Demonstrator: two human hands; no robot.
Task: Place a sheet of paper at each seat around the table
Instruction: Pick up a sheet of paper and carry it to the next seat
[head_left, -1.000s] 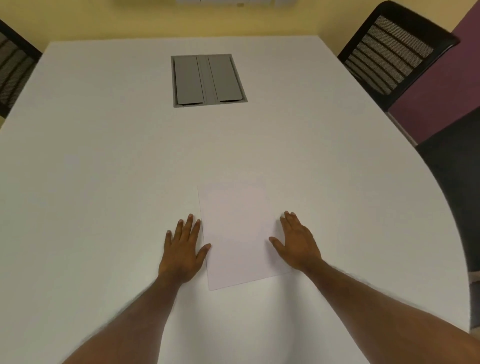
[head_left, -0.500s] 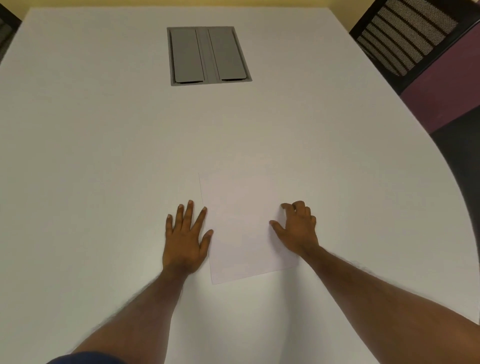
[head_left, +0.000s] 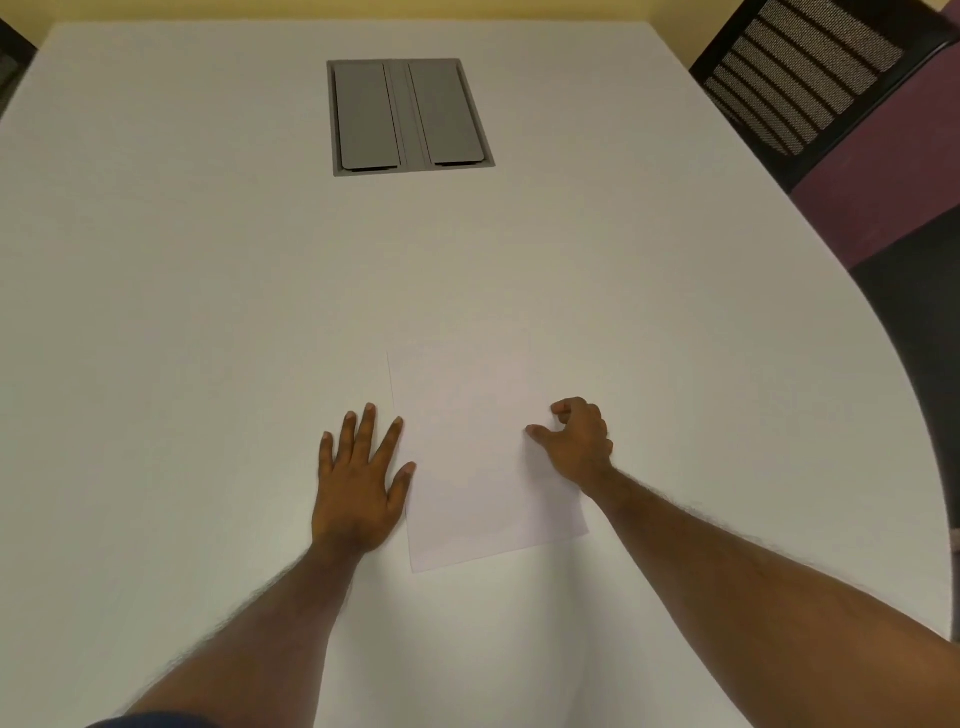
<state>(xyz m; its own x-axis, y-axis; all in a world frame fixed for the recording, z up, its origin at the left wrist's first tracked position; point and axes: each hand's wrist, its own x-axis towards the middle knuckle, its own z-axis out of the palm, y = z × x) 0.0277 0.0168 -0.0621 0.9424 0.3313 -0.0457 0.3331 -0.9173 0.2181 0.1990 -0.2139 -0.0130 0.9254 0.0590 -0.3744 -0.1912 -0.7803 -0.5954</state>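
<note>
From my remote seat I see the plain white rectangular sheet of paper (head_left: 475, 467) lying flat on the broad white table (head_left: 208, 312), near its closest edge and slightly skewed. The left hand (head_left: 358, 488) rests flat on the tabletop, fingers straight and spread, thumb and forefinger touching the sheet's left edge. The right hand (head_left: 579, 441) sits at the sheet's right edge with fingers curled and the thumb stretched onto the paper (I cannot tell whether it actually pinches the edge). A grey two-flap metal hatch (head_left: 410, 117) sits farther across; a black mesh-backed chair (head_left: 810, 78) stands at the far right.
</note>
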